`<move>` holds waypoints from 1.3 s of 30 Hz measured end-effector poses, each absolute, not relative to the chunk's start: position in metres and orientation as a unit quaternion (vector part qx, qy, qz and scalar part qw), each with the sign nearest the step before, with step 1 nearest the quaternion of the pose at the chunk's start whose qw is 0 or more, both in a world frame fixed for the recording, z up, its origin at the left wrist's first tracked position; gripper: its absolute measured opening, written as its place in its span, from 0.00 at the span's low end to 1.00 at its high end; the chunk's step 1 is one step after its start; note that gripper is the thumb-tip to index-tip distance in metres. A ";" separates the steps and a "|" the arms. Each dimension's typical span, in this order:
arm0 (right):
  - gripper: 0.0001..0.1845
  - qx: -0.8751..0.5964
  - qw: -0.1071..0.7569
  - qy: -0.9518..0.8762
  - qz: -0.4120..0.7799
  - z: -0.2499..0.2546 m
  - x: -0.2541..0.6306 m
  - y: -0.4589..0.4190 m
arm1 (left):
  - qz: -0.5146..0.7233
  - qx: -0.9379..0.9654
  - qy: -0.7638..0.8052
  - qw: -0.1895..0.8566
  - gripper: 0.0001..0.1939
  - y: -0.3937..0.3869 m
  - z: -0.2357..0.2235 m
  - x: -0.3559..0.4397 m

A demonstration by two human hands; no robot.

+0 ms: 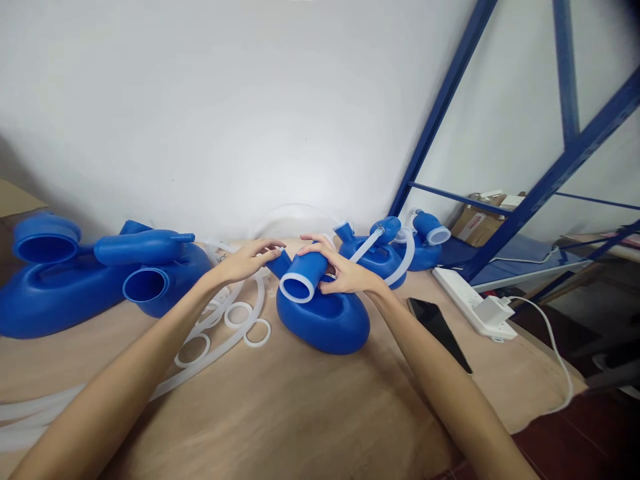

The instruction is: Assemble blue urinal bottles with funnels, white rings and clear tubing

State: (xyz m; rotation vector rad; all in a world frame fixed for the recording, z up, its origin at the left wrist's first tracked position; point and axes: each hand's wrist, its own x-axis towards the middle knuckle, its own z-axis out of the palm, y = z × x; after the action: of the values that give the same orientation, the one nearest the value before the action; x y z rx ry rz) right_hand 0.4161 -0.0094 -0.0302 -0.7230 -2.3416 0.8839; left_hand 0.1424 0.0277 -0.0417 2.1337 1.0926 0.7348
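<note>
A blue plastic urinal bottle [323, 327] rests on the table in front of me, its wide neck [317, 268] facing me and rimmed by a white ring [297, 288]. My right hand [343, 268] is wrapped round that neck from the right, fingers over the top and thumb below. On the other side, my left hand [253, 260] has its fingertips closed at the top of a narrower blue spout [278, 265]. Part of that spout is hidden behind the neck. Loose white rings [257, 333] and clear tubing [220, 347] lie to the left.
More blue urinal bottles stand at the left [65, 300] and behind on the right [373, 257], the latter with tubes attached. A black phone [439, 333] and a white power strip [470, 303] lie on the right. Beyond them rises a blue metal rack [530, 203] with a cardboard box [477, 225].
</note>
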 end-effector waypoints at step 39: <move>0.47 -0.289 0.268 -0.915 0.084 -0.045 0.416 -0.010 | 0.302 0.799 0.440 0.277 0.39 0.026 -0.062 0.146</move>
State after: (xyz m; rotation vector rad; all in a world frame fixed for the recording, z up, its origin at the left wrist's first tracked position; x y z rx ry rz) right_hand 0.4163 -0.0098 -0.0451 -0.7809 -2.4686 0.2268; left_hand 0.1459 0.0261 -0.0621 2.1459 1.1824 0.8116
